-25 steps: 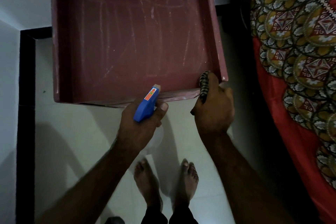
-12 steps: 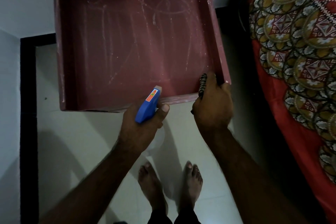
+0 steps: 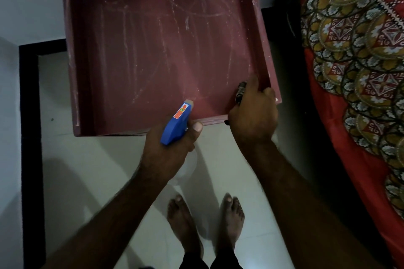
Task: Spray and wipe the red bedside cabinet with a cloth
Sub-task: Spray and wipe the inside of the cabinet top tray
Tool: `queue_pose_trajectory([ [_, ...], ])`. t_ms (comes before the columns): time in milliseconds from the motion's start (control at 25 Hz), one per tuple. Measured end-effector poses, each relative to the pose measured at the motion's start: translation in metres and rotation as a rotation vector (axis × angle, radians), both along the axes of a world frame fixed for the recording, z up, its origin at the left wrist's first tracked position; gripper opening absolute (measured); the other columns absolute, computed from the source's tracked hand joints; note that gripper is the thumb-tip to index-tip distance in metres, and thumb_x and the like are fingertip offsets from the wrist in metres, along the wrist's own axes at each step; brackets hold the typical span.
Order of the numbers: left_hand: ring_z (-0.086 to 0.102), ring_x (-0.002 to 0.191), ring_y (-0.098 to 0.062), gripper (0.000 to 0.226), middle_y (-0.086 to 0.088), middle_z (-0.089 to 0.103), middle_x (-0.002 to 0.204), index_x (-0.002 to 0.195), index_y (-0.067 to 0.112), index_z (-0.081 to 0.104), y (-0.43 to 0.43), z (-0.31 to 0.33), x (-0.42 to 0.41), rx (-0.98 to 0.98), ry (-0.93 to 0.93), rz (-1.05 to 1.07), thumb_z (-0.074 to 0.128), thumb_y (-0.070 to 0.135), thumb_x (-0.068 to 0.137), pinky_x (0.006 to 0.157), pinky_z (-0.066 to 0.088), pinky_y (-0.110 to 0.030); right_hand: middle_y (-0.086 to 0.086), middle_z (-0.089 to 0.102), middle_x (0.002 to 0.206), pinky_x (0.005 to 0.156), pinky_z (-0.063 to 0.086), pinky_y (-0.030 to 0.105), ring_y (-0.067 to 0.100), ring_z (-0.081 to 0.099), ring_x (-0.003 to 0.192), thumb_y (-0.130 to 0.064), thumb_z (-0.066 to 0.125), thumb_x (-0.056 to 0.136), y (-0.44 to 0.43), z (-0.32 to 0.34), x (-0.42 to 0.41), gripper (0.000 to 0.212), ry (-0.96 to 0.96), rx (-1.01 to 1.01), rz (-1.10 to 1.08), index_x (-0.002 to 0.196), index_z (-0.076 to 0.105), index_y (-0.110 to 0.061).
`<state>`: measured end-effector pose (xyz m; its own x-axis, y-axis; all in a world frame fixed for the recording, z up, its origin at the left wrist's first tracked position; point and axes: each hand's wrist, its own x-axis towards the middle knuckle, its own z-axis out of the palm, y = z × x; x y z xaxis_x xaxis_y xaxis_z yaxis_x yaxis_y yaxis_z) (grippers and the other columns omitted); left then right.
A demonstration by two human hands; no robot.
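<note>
Head view. The cabinet (image 3: 153, 54) stands in front of me, its scuffed red top just beyond both hands. My left hand (image 3: 170, 150) grips the blue sprayer (image 3: 173, 126) at the near rim, nozzle aimed over the top. Its orange label (image 3: 181, 112) is too small to read. My right hand (image 3: 253, 118), fingers curled, holds a patterned cloth (image 3: 240, 91) against the near right corner. Both forearms reach forward.

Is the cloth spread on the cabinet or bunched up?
Bunched: only a narrow striped wad of cloth shows, gripped in the right hand at a front corner of the cabinet.
</note>
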<state>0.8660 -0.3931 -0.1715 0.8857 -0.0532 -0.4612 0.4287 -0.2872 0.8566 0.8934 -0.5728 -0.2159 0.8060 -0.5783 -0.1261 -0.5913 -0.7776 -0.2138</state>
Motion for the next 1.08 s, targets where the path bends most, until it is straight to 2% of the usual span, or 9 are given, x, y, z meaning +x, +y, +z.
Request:
queue_pose_trajectory([
  [120, 0.07, 0.063, -0.004, 0.034, -0.007, 0.072, 0.076, 0.097, 0.018, 0.066, 0.004, -0.001, 0.001, 0.016, -0.006, -0.005, 0.071, 0.047, 0.081, 0.056, 0.047, -0.006, 0.019, 0.058, 0.129, 0.084, 0.059, 0.056, 0.043, 0.064, 0.11, -0.024, 0.084, 0.076, 0.002, 0.006, 0.008, 0.088, 0.006, 0.029, -0.018, 0.151, 0.037, -0.021],
  [240, 0.071, 0.065, -0.005, 0.042, -0.007, 0.072, 0.073, 0.101, 0.016, 0.067, 0.009, -0.001, 0.002, 0.031, 0.014, 0.003, 0.07, 0.051, 0.078, 0.057, 0.047, -0.004, 0.016, 0.058, 0.125, 0.085, 0.059, 0.053, 0.039, 0.067, 0.103, -0.024, 0.086, 0.075, 0.005, 0.006, -0.017, 0.088, 0.077, 0.028, 0.028, 0.148, 0.037, -0.025],
  [400, 0.073, 0.066, -0.008, 0.037, -0.004, 0.073, 0.07, 0.1, 0.025, 0.068, 0.014, -0.003, 0.004, 0.011, 0.02, 0.009, 0.07, 0.055, 0.076, 0.057, 0.048, -0.006, 0.019, 0.058, 0.127, 0.086, 0.058, 0.052, 0.04, 0.066, 0.104, -0.023, 0.084, 0.078, 0.0, 0.009, -0.005, 0.083, 0.043, 0.018, 0.033, 0.149, 0.04, -0.021],
  [560, 0.073, 0.065, -0.013, 0.021, -0.006, 0.073, 0.077, 0.095, 0.038, 0.065, 0.013, -0.004, 0.007, -0.051, -0.005, 0.02, 0.072, 0.048, 0.078, 0.06, 0.05, -0.009, 0.016, 0.059, 0.127, 0.087, 0.058, 0.048, 0.037, 0.065, 0.109, -0.024, 0.073, 0.091, -0.005, 0.013, 0.013, 0.06, 0.023, -0.044, 0.029, 0.144, 0.047, -0.021],
  [720, 0.072, 0.065, -0.009, 0.029, -0.006, 0.073, 0.073, 0.099, 0.032, 0.064, 0.019, -0.001, 0.011, -0.003, 0.001, -0.002, 0.07, 0.052, 0.078, 0.058, 0.049, -0.007, 0.014, 0.06, 0.127, 0.086, 0.058, 0.046, 0.036, 0.065, 0.109, -0.021, 0.079, 0.086, -0.008, 0.013, -0.004, 0.063, 0.075, -0.057, 0.021, 0.141, 0.049, -0.023],
  [840, 0.072, 0.064, -0.008, 0.029, -0.01, 0.072, 0.073, 0.098, 0.021, 0.068, 0.021, -0.004, 0.012, -0.001, 0.006, 0.029, 0.073, 0.044, 0.082, 0.057, 0.048, -0.007, 0.016, 0.064, 0.12, 0.085, 0.057, 0.046, 0.036, 0.064, 0.109, -0.013, 0.071, 0.087, -0.008, 0.011, 0.013, 0.051, -0.022, -0.092, 0.042, 0.135, 0.055, -0.017],
  [960, 0.071, 0.064, -0.007, 0.031, -0.01, 0.073, 0.074, 0.097, 0.015, 0.069, 0.023, -0.004, 0.014, 0.012, 0.009, 0.04, 0.074, 0.042, 0.082, 0.057, 0.047, -0.005, 0.019, 0.064, 0.121, 0.086, 0.056, 0.048, 0.038, 0.063, 0.11, -0.015, 0.071, 0.082, -0.009, 0.008, 0.025, 0.061, -0.046, -0.082, 0.024, 0.139, 0.051, -0.016],
  [1080, 0.07, 0.063, -0.006, 0.03, -0.01, 0.072, 0.076, 0.096, 0.016, 0.069, 0.022, -0.002, 0.015, -0.004, 0.018, 0.037, 0.073, 0.043, 0.082, 0.056, 0.047, -0.006, 0.015, 0.059, 0.139, 0.105, 0.048, 0.057, 0.039, 0.049, 0.133, -0.021, 0.073, 0.078, 0.003, -0.003, 0.007, 0.08, -0.022, -0.036, 0.091, 0.149, 0.037, -0.016],
])
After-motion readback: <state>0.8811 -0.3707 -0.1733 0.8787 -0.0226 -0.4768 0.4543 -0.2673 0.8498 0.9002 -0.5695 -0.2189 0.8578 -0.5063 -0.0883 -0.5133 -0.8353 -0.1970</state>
